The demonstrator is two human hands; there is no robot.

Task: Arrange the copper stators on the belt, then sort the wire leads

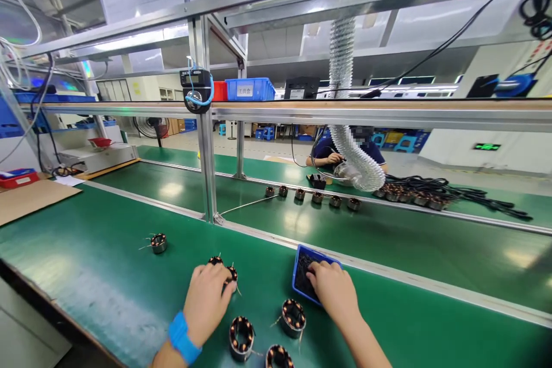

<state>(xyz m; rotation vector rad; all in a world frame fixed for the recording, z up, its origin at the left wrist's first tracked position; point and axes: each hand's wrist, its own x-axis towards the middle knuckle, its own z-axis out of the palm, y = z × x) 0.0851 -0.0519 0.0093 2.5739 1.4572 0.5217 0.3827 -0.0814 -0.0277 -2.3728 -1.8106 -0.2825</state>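
Note:
My left hand (209, 293), with a blue band on its wrist, rests over two wound ring-shaped coils; one coil (233, 276) shows beside its curled fingers. Its fingers close on that coil. My right hand (332, 284) reaches into a blue tray (295, 276) of small black pieces (304, 270). Those fingertips are bent together among the pieces, and what they pinch is too small to make out. Nearer to me, between my forearms, stand more copper-wound coils (241, 338), (293, 318) and a third coil (279, 356) cut by the lower frame edge.
A lone coil (158, 243) stands on the green table (107, 241) at left. Behind a metal post (207, 167) runs a row of coils (317, 198). Across the bench, a person (334, 158) works near a flexible duct (362, 167) and black cables (474, 195).

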